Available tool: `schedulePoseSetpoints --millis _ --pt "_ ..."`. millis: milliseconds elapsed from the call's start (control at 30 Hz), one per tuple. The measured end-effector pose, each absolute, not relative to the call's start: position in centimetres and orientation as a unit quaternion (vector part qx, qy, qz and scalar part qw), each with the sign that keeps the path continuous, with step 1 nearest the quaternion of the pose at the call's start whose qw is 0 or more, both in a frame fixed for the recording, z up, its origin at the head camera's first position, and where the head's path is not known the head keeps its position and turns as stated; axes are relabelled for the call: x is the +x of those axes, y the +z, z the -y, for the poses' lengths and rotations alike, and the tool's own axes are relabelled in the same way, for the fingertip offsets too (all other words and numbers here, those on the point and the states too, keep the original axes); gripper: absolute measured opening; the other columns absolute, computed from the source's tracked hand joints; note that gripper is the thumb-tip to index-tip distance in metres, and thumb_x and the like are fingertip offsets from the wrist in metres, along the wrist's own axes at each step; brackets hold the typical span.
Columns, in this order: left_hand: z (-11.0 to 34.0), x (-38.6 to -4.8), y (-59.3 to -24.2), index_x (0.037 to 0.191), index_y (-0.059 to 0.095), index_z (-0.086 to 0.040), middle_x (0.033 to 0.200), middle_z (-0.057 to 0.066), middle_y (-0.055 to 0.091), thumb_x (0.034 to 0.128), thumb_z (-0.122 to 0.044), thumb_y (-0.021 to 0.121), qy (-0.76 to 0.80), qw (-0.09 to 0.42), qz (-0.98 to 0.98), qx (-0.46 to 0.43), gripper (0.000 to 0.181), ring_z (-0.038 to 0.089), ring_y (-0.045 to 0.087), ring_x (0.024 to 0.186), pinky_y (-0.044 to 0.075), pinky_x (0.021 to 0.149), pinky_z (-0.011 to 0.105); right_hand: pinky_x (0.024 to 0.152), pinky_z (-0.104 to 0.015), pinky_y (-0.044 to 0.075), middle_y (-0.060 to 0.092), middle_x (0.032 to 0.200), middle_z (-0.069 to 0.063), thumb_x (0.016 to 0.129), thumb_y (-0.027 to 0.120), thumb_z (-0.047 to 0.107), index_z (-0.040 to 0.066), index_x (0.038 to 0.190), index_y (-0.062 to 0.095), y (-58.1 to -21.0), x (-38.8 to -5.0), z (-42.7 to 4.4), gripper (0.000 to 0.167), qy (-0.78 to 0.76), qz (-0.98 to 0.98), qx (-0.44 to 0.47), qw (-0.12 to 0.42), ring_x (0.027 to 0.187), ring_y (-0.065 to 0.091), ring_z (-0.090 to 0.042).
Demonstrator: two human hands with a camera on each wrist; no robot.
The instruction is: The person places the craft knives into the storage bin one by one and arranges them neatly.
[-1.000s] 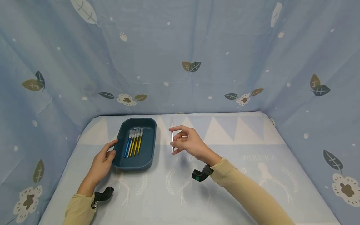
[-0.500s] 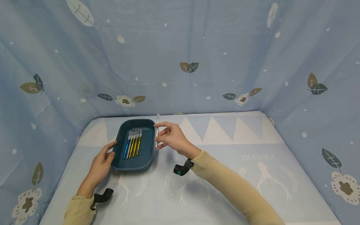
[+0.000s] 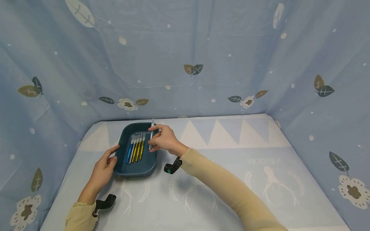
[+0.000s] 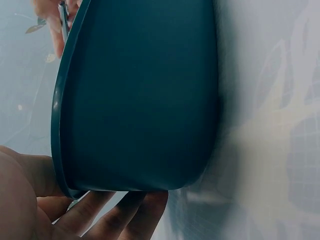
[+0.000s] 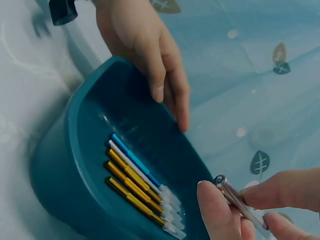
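Note:
My right hand (image 3: 166, 140) pinches a silver craft knife (image 5: 237, 197) between thumb and fingers. Its knurled handle shows in the right wrist view; in the head view its clear cap points toward the back. The knife is held over the right side of a dark teal plastic tray (image 3: 150, 163). Inside the tray, several capped craft knives (image 5: 142, 182) lie side by side, with blue, silver and gold handles. My left hand (image 3: 101, 170) grips the tray's left side, thumb at the rim and fingers against the outer wall in the left wrist view.
The tray stands on a table with a pale patterned cloth (image 3: 219, 179), toward its back left. A blue curtain (image 3: 185, 48) with leaf prints hangs behind and at both sides. Each wrist wears a black camera mount (image 3: 172, 166).
My right hand has moved left with the silver craft knife, from beside the tray to over its right side. The left hand keeps its grip on the tray.

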State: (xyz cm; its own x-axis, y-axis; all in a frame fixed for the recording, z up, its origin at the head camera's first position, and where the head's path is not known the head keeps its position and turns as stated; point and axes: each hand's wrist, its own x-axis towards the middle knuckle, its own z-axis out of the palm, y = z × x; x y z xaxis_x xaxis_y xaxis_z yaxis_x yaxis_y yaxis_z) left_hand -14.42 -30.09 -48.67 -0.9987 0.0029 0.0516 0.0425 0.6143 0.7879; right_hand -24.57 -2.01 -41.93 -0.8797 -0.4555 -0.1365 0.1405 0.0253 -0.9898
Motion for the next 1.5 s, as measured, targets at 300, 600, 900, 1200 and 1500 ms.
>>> schedulePoseSetpoints --millis 300,600,900,1200,1500 --pt "30.1 -14.6 -48.7 0.171 0.036 -0.009 0.162 0.033 0.047 0.1208 -0.018 0.042 -0.443 0.023 0.896 -0.015 0.051 0.046 0.056 0.137 0.04 0.082 0.019 0.082 -0.059 0.062 0.073 0.094 -0.026 0.095 0.072 -0.014 0.002 0.14 0.065 -42.0 -25.2 4.2 0.048 -0.656 -0.714 -0.101 0.224 0.073 0.073 -0.03" --pt "30.0 -14.7 -48.7 0.171 0.037 -0.008 0.119 0.028 0.067 0.1207 -0.017 0.041 -0.442 0.024 0.897 -0.006 0.051 0.025 0.058 0.096 0.041 0.072 0.03 0.075 -0.053 0.064 0.066 0.078 -0.016 0.093 0.073 -0.014 -0.003 0.138 0.067 -42.5 -25.7 6.7 0.047 -0.561 -0.798 -0.076 0.208 0.056 0.07 -0.025" --pt "30.1 -14.6 -48.6 0.17 0.036 -0.007 0.159 0.035 0.049 0.1208 -0.017 0.041 -0.447 0.024 0.894 -0.01 0.051 0.047 0.054 0.14 0.038 0.083 0.014 0.05 -0.033 0.058 0.059 0.073 -0.007 0.087 0.071 -0.009 0.005 0.087 0.067 -47.2 -28.5 10.1 0.015 -0.432 -0.88 -0.08 0.181 0.047 0.07 -0.021" --pt "30.2 -14.5 -48.5 0.171 0.036 -0.009 0.161 0.034 0.048 0.1209 -0.019 0.042 -0.445 0.017 0.895 -0.008 0.051 0.046 0.053 0.143 0.039 0.088 0.015 0.041 -0.032 0.048 0.028 0.049 0.001 0.086 0.067 -0.006 0.018 0.056 0.031 -50.2 -30.3 11.9 0.053 -0.345 -0.916 -0.093 0.184 0.044 0.068 -0.017" --pt "30.1 -14.6 -48.5 0.17 0.036 -0.007 0.165 0.032 0.044 0.1205 -0.016 0.043 -0.442 0.02 0.897 -0.01 0.051 0.048 0.052 0.144 0.048 0.104 0.046 0.047 -0.031 0.058 0.031 0.049 0.0 0.091 0.066 -0.014 -0.007 0.078 0.071 -46.1 -28.2 11.5 0.015 -0.396 -0.889 -0.051 0.222 0.046 0.068 -0.025"
